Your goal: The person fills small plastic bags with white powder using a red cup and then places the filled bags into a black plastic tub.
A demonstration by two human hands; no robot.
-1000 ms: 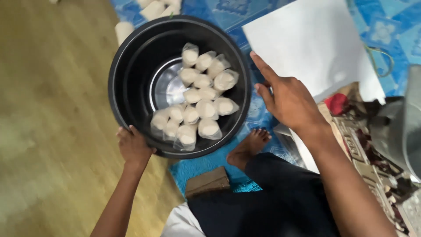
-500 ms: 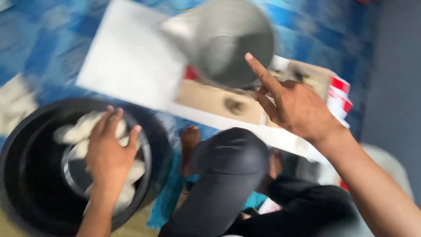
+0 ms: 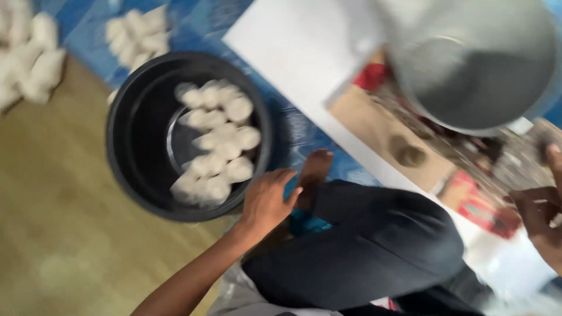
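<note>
Resting at the near rim of the black bucket [image 3: 140, 175], the left hand [image 3: 266, 202] lies loosely open, gripping nothing. White packets [image 3: 216, 140] fill the bucket beside a bare foot [image 3: 313, 175]. The right hand [image 3: 541, 219], fingers curled, holds nothing visible below the grey metal pot [image 3: 474, 64].

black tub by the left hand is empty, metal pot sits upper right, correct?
Not quite. The black tub is not empty: the head view shows a cluster of small white bagged lumps in it. The left hand is at its near rim, and the metal pot is indeed upper right.
</note>
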